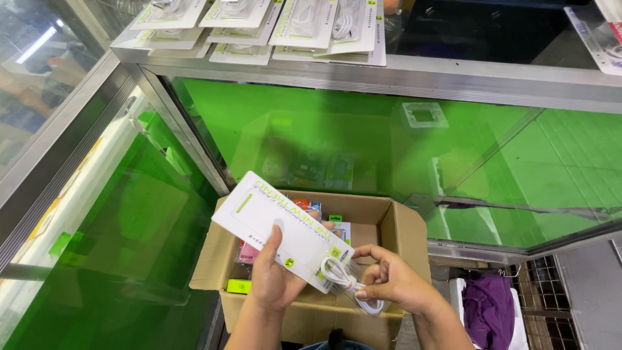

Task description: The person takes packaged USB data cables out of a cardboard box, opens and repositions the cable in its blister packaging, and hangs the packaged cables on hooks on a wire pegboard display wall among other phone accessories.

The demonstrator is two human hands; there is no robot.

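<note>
Fingers (277,236) of the left hand (272,279) are closed on a white pack (278,227), the thumb lying flat across its face and the rest tucked behind. That pack is long, flat and tilted, its upper end pointing up and to the left, and it hangs just above an open cardboard box (402,227). The right hand (392,279) meets it at the lower end; its fingers are pinched on a coiled white cable (340,275) that shows through the clear part of the pack and hangs a little below it. Both hands are bare and close together, nearly touching at the pack's lower corner.

The box sits low, in front of a glass showcase (363,142) with a green lining and metal frame. Inside the box lie more small packs, one red (248,251), others with green marks, though I can't make them out well. Up on the showcase's desk (486,74) a row of the same white packs (304,26) lies overlapped, each with a coiled cable visible. To the left a second glass case (78,194) runs off at an angle, also green inside. Down at the right, beside the box, a purple cloth (487,308) lies on something white, next to a metal grate (538,285) in the floor.
</note>
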